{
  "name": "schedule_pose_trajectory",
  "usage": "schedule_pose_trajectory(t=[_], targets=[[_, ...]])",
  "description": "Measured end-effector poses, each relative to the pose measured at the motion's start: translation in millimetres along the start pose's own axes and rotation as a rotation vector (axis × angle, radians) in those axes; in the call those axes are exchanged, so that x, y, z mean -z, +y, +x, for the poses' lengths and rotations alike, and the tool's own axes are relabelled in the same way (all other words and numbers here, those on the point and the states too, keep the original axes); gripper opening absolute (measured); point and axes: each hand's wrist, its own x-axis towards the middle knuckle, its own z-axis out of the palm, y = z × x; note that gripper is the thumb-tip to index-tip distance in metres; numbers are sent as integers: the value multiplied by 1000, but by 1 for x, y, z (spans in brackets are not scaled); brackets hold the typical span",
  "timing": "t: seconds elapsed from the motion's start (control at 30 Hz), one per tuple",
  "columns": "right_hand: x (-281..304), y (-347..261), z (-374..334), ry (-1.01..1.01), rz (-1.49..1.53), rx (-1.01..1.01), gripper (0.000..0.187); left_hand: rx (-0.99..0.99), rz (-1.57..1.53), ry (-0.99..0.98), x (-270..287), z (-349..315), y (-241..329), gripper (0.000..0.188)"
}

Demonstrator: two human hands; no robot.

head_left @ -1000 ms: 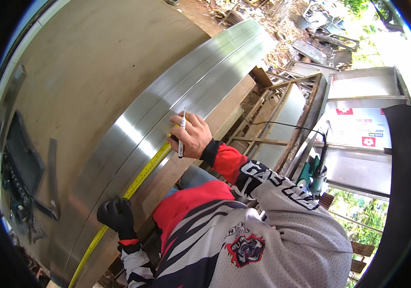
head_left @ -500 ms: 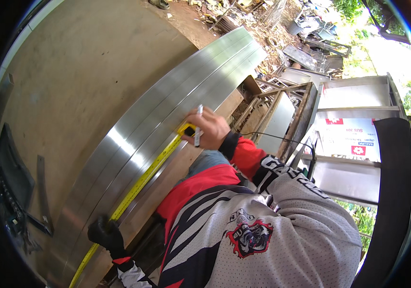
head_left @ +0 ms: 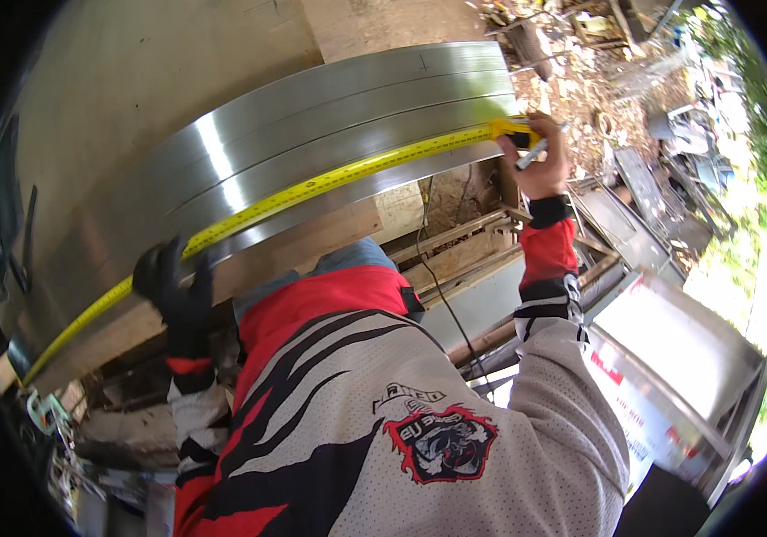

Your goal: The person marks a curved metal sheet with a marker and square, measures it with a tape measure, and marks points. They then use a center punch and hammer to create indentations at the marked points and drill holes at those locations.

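A long sheet of shiny metal [head_left: 312,116] with lines along it lies across the worktop. The yellow blade [head_left: 312,186] of a tape measure runs along its near edge. My right hand [head_left: 546,166], bare, is closed around the yellow and black tape measure case [head_left: 510,132] at the sheet's right end. A white marker pen [head_left: 531,154] is also held in those fingers. My left hand [head_left: 173,291], in a black glove, has its fingers over the blade toward the left, gripping it at the sheet's near edge; the exact finger contact is partly blurred.
A brown board [head_left: 177,54] lies beyond the sheet, and a wooden edge [head_left: 312,240] shows under its near side. A dark cable [head_left: 441,295] hangs near frames at my right. A metal cabinet-like frame [head_left: 670,349] stands farther right. Scrap [head_left: 670,161] litters the ground behind.
My right hand has moved right along the sheet with the tape measure and pen, reaching its right end. More blade lies between my hands. The whole view has turned and shifted right.
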Motion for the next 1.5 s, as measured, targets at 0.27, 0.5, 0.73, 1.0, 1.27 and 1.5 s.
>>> schedule_pose_trajectory(t=[0.27,0.5,0.73,1.0,1.27,1.5], targets=[[8,58,-2,21,129,-1,58,-4,-39,-145,-51,75,124,33],[13,70,-8,1,80,74,63,88,-157,-252,-62,84,130,25],[18,95,-13,-20,188,-2,62,175,-399,-357,-61,87,129,17],[14,99,-16,17,140,32,64,340,-484,-459,-60,87,128,21],[18,93,-7,-33,262,-55,58,439,-532,-496,-58,93,132,24],[31,94,29,-207,2,-39,47,-102,-186,-419,-56,92,152,29]])
